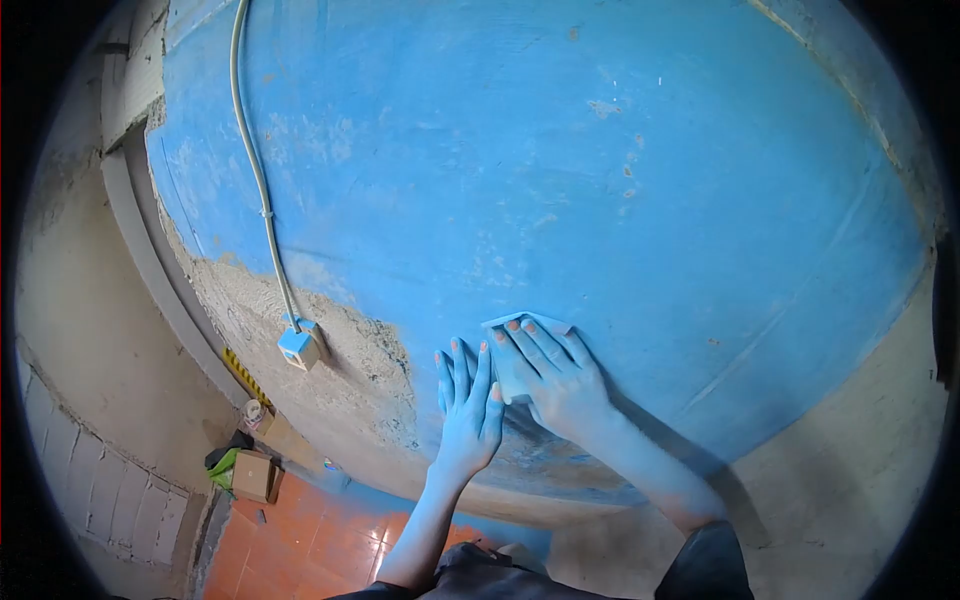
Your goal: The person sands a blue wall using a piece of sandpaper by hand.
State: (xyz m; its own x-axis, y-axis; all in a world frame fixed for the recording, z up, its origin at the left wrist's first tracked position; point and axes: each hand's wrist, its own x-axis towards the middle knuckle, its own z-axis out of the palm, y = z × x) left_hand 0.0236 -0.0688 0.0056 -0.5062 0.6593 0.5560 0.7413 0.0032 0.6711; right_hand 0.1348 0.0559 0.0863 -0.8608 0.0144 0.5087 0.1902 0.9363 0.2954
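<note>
A blue painted wall (480, 180) fills most of the view. Against its lower part my right hand (555, 370) presses a folded sheet (513, 377), coated in blue dust, with its fingers laid flat over it. Just to the left, my left hand (467, 400) rests on the wall with fingers spread, its thumb tip close to the sheet's left edge. Blue dust covers both hands and forearms. Left of the hands the paint ends at a patch of rough bare plaster (360, 360).
A cable (250, 150) runs down the wall to a socket box (299, 345). On the orange tiled floor (310, 530) at lower left lie a cardboard box (255, 476) and a green bag (222, 468). A yellow-black striped strip (247, 377) is near the doorway.
</note>
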